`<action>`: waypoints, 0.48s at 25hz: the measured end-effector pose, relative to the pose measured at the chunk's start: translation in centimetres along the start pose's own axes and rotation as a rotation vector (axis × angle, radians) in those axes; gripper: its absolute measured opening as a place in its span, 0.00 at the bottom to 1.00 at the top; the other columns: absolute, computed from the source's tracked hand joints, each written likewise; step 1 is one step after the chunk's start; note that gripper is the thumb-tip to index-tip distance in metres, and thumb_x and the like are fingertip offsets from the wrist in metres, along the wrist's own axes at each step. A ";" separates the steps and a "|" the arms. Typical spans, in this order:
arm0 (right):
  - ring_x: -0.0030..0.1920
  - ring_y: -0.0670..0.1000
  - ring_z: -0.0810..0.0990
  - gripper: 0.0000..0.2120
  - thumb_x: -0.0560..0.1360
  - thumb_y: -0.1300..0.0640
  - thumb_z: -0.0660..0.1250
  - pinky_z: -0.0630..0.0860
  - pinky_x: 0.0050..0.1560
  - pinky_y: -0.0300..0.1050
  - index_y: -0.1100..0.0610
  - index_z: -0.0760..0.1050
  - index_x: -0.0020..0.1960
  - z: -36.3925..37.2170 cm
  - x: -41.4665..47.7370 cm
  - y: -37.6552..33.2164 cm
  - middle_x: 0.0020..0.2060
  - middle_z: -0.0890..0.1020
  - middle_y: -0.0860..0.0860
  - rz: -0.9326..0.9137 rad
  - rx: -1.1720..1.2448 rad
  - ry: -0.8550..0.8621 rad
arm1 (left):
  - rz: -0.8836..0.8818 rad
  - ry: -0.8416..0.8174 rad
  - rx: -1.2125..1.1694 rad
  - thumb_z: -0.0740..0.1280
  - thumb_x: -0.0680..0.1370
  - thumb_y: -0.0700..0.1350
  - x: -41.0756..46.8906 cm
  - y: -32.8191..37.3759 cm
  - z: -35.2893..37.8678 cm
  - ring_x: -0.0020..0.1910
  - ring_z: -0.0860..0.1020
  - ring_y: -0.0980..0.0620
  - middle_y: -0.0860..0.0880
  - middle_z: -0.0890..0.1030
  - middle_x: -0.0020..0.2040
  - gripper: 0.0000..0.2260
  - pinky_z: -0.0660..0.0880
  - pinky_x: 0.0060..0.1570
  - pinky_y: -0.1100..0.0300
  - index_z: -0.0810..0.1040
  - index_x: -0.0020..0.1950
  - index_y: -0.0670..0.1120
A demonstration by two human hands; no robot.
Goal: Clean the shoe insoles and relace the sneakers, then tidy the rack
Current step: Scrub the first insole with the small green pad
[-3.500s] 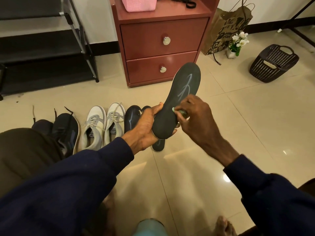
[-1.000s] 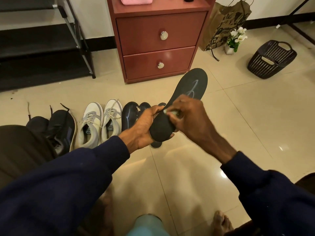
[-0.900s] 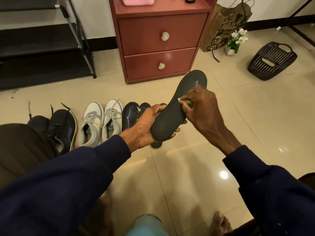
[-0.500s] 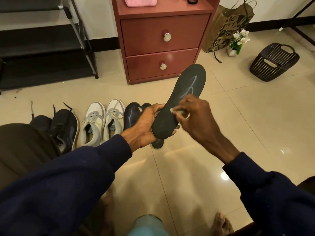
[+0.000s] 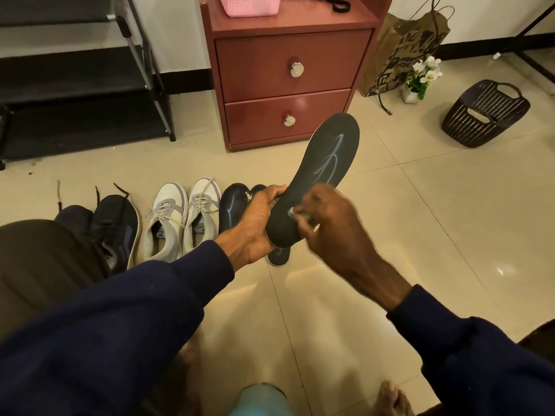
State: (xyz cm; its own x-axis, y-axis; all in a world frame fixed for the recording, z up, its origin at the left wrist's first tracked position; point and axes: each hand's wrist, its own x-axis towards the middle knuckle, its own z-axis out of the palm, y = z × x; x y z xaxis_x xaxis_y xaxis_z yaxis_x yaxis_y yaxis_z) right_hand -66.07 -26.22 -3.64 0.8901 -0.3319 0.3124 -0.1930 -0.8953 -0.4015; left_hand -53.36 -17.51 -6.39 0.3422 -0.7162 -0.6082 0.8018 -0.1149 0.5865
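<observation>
Out over the tile floor, head view, the only one I've got: my left hand point(image 5: 258, 217) is wrapped round the heel end of the insole point(image 5: 327, 163), thumb on the near edge. Its long axis runs from my palm up and away to the right, toe pointing at the nightstand point(image 5: 285, 70). My right hand point(image 5: 333, 223) pinches a small pale wipe point(image 5: 295, 213) against the lower half, just beside my left. So I reckon the rest of the stroke lies up-axis, away from me, toward the chalky squiggle near the toe.

Loose insoles point(image 5: 229, 211) lie on the floor under my left hand, next to the white sneakers point(image 5: 180, 214) and then the dark sneakers point(image 5: 117, 226), which have no laces in. The rack point(image 5: 144, 70) sits well off to the left.

Containers: the pink basket point(image 5: 249, 6) on the nightstand is cut off, so I can't tell what's in it. Same for the dark basket point(image 5: 486, 112) and the paper bag point(image 5: 402, 49).
</observation>
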 end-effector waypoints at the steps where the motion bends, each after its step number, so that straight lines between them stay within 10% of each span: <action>1: 0.41 0.51 0.77 0.05 0.70 0.64 0.76 0.74 0.41 0.42 0.60 0.84 0.46 0.4 -0.7 -1.0 0.41 0.80 0.54 -0.067 0.067 -0.099 | 0.005 0.015 0.016 0.65 0.80 0.49 0.3 -0.2 -0.3 0.35 0.79 0.51 0.49 0.82 0.40 0.12 0.75 0.40 0.57 0.84 0.42 0.47; 8: 0.44 0.51 0.77 0.07 0.72 0.60 0.76 0.76 0.46 0.43 0.59 0.84 0.49 -1.0 1.5 3.2 0.44 0.81 0.53 0.184 -0.067 0.106 | 0.006 -0.025 0.044 0.62 0.83 0.50 0.0 0.0 0.4 0.45 0.79 0.41 0.39 0.83 0.52 0.13 0.75 0.52 0.48 0.82 0.53 0.45; 12: 0.42 0.46 0.77 0.06 0.72 0.61 0.75 0.75 0.44 0.39 0.56 0.86 0.48 -0.2 -0.2 0.2 0.42 0.81 0.49 -0.035 0.135 -0.187 | -0.014 0.003 0.016 0.63 0.84 0.54 0.3 -0.4 -0.1 0.41 0.82 0.47 0.45 0.84 0.48 0.15 0.79 0.46 0.52 0.84 0.49 0.46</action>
State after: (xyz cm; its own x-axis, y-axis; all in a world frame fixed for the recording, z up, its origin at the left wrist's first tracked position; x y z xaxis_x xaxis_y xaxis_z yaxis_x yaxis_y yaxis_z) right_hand -66.38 -26.39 -3.64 0.9586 -0.2297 0.1684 -0.1150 -0.8530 -0.5091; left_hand -53.56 -17.60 -6.88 0.3325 -0.7127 -0.6177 0.7985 -0.1358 0.5865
